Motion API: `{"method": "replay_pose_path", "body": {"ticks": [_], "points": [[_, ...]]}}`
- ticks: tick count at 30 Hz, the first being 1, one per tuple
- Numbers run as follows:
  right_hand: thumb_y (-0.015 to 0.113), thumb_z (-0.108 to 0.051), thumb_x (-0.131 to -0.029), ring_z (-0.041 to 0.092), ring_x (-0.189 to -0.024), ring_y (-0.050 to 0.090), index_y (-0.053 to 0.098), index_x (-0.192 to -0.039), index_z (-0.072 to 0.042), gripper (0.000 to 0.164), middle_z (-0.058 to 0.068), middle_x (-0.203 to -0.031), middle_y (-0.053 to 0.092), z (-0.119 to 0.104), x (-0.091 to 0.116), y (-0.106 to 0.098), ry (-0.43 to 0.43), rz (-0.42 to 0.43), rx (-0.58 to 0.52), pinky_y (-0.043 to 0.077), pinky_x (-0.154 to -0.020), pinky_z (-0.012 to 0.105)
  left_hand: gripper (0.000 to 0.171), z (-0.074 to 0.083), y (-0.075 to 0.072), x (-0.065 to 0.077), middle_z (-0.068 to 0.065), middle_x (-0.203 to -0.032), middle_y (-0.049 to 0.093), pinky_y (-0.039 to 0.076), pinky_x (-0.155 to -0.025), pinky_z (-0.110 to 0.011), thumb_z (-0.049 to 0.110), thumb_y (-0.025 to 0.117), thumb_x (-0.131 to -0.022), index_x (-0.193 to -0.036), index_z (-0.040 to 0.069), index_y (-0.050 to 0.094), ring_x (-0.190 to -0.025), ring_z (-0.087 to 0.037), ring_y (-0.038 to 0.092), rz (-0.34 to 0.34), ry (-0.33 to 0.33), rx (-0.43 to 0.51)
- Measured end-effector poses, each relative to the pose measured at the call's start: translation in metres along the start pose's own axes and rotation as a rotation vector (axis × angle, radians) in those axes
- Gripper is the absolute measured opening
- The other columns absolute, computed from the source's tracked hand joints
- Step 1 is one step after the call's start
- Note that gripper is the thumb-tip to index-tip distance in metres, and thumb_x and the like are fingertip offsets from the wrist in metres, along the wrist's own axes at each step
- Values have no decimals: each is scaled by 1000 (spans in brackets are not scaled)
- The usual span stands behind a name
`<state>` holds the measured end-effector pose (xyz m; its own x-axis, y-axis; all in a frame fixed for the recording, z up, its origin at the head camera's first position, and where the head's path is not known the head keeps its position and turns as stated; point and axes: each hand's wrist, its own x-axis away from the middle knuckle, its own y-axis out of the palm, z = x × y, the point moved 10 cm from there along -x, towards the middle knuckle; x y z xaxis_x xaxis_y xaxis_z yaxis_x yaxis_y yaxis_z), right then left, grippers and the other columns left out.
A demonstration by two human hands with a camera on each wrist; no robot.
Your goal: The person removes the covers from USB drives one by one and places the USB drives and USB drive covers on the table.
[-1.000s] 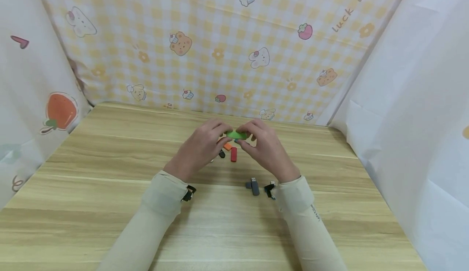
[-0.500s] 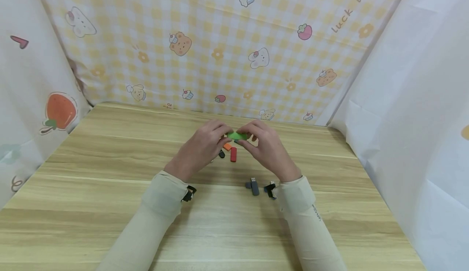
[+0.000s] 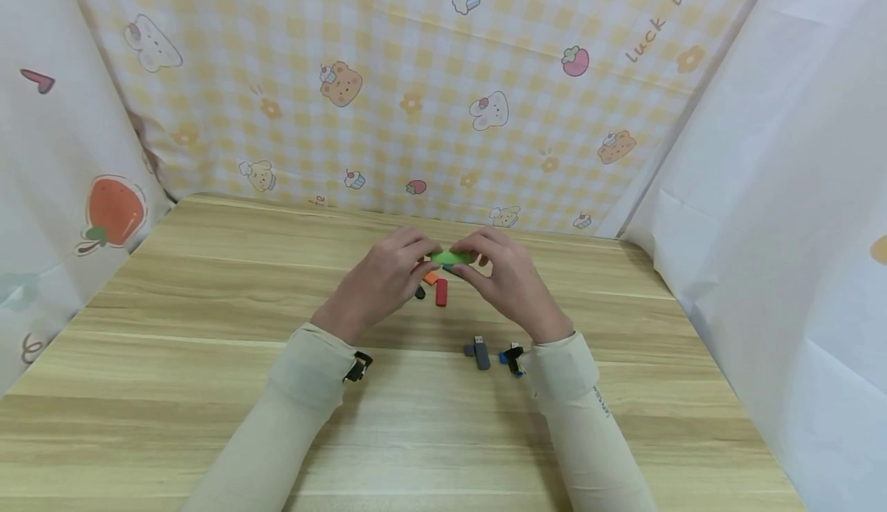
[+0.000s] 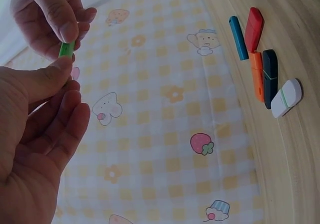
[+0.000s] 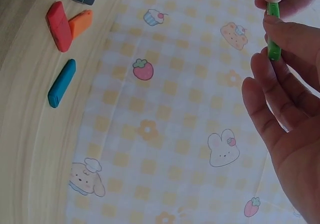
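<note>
Both hands meet over the far middle of the table in the head view, pinching a green USB stick (image 3: 450, 258) between them. My left hand (image 3: 388, 277) grips its left end with thumb and fingertips, and my right hand (image 3: 509, 281) has the other end. Seen from the right wrist, the green stick (image 5: 273, 39) shows between the thumb and fingers, with the left fingertips at its far end. Fingers cover much of it in the left wrist view. Below the hands lie a red USB stick (image 3: 441, 292), an orange one (image 3: 431, 278) and a partly covered teal one (image 4: 239, 38).
A black stick (image 4: 270, 79) and a white stick (image 4: 287, 98), each with a thin band round it, lie beside the orange one. Nearer the body are a grey swivel USB drive (image 3: 482, 353) and a blue-and-black one (image 3: 513, 359) by the right cuff. A checked curtain (image 3: 416, 142) hangs behind the table.
Both hands and the green USB stick have shifted very slightly to the right, with the grip kept. The sticks on the table have not moved.
</note>
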<state>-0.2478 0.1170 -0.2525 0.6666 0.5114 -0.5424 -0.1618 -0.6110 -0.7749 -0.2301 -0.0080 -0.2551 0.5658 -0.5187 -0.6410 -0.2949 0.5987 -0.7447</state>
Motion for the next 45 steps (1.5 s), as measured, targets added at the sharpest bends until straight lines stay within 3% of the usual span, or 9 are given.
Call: {"method": "replay_pose_path", "body": {"ticks": [17, 20, 24, 27, 32, 45], "points": [[86, -7, -92, 22, -91, 67, 77, -114, -3, 23, 10, -112, 75, 3, 1, 0, 10, -19, 3, 64, -79, 39, 21, -2, -2, 1, -14, -111, 77, 66, -85, -29, 7, 80, -98, -115, -4, 78, -97, -23, 73, -1, -13, 6], [83, -7, -95, 22, -94, 67, 76, -116, -3, 22, 10, -114, 74, 14, 4, -4, 70, -30, 9, 63, -82, 39, 21, -9, -7, 3, -15, -112, 77, 67, -84, -29, 4, 79, -98, -116, -4, 77, -97, -25, 76, 10, -35, 28], [83, -3, -95, 24, -94, 67, 76, -115, -2, 21, 11, -112, 72, 33, 14, -21, 161, 9, 33, 63, -83, 41, 19, -26, -24, 9, -16, -108, 77, 67, -80, -32, -1, 81, -94, -112, -5, 77, -93, -27, 76, 82, -82, 45], [83, -2, -94, 25, -93, 68, 77, -114, -1, 21, 13, -111, 73, 40, 18, -29, 163, 39, 53, 63, -81, 44, 18, -31, -31, 11, -16, -105, 77, 67, -77, -33, -2, 81, -94, -110, -5, 77, -89, -27, 73, 117, -74, 50], [84, -4, -94, 25, -94, 70, 77, -114, -2, 21, 12, -111, 74, 38, 16, -30, 129, 50, 68, 64, -79, 40, 18, -24, -28, 8, -17, -106, 77, 66, -77, -31, 1, 80, -96, -112, -5, 76, -89, -26, 72, 107, -38, 63], [82, -4, -95, 24, -97, 69, 76, -115, -2, 21, 10, -111, 74, 32, 12, -21, 184, -11, 33, 65, -83, 41, 19, -13, -21, 5, -13, -110, 75, 65, -80, -31, 3, 80, -96, -114, -2, 75, -93, -25, 68, 102, -18, 51]]}}
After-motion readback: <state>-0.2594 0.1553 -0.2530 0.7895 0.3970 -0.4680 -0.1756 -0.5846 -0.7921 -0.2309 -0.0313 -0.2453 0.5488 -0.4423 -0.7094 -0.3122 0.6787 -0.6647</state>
